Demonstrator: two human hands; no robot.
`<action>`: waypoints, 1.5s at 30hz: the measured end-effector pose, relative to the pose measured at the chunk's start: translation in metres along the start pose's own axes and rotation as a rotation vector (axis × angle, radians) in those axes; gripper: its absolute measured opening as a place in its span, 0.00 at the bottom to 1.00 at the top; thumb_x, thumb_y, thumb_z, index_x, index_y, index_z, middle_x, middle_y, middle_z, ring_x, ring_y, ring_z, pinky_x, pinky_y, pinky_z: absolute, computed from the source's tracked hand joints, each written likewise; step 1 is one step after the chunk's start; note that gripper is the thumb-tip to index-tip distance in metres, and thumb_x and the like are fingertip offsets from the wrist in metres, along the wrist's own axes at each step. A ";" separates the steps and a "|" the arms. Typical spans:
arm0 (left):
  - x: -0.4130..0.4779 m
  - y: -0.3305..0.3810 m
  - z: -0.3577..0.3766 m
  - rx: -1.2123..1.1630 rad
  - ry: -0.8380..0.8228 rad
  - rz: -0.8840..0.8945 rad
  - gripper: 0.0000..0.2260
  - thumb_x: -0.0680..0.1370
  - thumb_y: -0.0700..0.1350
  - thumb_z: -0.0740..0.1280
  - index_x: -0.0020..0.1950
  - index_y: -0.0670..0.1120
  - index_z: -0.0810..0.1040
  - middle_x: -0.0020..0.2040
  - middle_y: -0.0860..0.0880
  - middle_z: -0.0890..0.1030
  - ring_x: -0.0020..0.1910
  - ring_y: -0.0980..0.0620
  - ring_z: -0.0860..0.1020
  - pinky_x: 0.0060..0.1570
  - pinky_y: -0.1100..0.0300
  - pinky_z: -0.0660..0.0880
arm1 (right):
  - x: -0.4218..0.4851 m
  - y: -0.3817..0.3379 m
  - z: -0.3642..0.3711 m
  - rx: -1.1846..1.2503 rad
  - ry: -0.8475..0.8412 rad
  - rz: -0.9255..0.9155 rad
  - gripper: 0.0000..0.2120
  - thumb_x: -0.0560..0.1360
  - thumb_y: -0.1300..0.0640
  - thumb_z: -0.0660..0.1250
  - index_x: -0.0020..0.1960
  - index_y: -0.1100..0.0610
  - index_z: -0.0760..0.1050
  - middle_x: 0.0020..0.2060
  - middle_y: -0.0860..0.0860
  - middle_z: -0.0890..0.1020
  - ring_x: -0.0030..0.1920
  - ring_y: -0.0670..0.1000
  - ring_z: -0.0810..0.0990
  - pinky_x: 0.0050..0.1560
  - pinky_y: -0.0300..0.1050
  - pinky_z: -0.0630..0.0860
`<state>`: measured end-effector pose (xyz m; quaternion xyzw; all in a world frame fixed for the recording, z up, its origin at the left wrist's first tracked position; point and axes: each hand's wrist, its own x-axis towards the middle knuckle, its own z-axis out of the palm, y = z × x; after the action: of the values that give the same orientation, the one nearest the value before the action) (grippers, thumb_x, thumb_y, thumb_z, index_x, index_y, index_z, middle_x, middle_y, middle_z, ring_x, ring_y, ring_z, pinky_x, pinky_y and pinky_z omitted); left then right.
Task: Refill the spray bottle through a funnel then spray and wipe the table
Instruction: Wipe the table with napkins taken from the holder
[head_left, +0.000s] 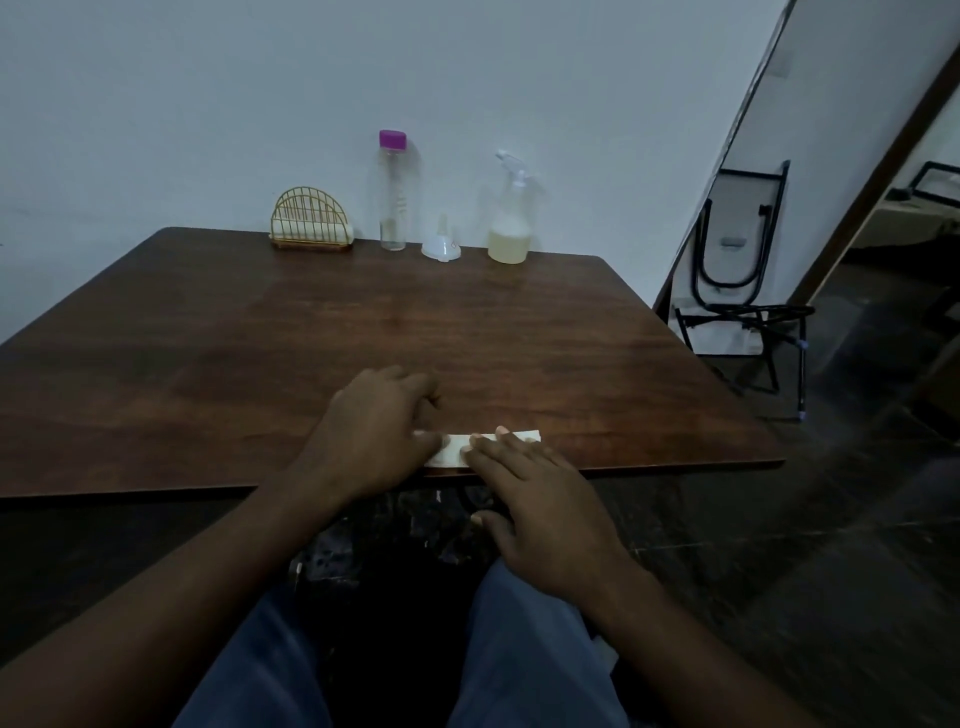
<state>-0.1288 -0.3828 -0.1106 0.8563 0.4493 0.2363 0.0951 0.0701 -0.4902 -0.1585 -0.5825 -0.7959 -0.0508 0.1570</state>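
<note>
The right hand (545, 514) presses straight fingers on a folded white paper strip (460, 451) at the near edge of the dark wooden counter (208, 338). The left hand (371, 426) lays its thumb on the strip, fingers bent; I cannot tell whether it grips. The clear plastic spray bottle (509, 228) stands at the far edge.

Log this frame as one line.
left hand thumb on folded tissue | right hand flat on tissue | spray bottle, funnel at far edge, untouched

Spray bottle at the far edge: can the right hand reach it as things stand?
Probably yes. Only bare table lies between the right hand, resting on the folded napkin, and the spray bottle; the funnel stands apart to its left. A long stretch, though.
</note>
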 end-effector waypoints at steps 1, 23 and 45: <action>-0.005 0.002 0.001 0.049 0.012 0.075 0.16 0.71 0.60 0.74 0.55 0.56 0.80 0.50 0.59 0.75 0.53 0.52 0.73 0.50 0.51 0.72 | -0.001 0.001 0.001 -0.002 0.040 0.012 0.31 0.76 0.51 0.74 0.77 0.55 0.72 0.76 0.51 0.75 0.79 0.56 0.70 0.77 0.53 0.65; -0.058 0.057 0.062 -0.173 0.054 0.365 0.10 0.79 0.57 0.68 0.55 0.54 0.78 0.49 0.61 0.81 0.49 0.56 0.78 0.53 0.52 0.71 | -0.078 0.050 -0.011 0.754 0.424 0.434 0.16 0.73 0.67 0.72 0.48 0.47 0.88 0.46 0.40 0.89 0.45 0.39 0.86 0.46 0.31 0.78; -0.046 0.183 0.290 -0.615 -0.585 -0.007 0.10 0.78 0.46 0.72 0.58 0.55 0.84 0.43 0.62 0.83 0.42 0.65 0.80 0.40 0.75 0.70 | -0.213 0.173 0.020 0.868 0.165 1.253 0.03 0.77 0.61 0.75 0.46 0.61 0.86 0.34 0.55 0.87 0.31 0.54 0.83 0.32 0.46 0.77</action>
<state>0.1233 -0.5119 -0.3093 0.8176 0.3146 0.1059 0.4706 0.2873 -0.6247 -0.2613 -0.8052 -0.2513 0.3214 0.4303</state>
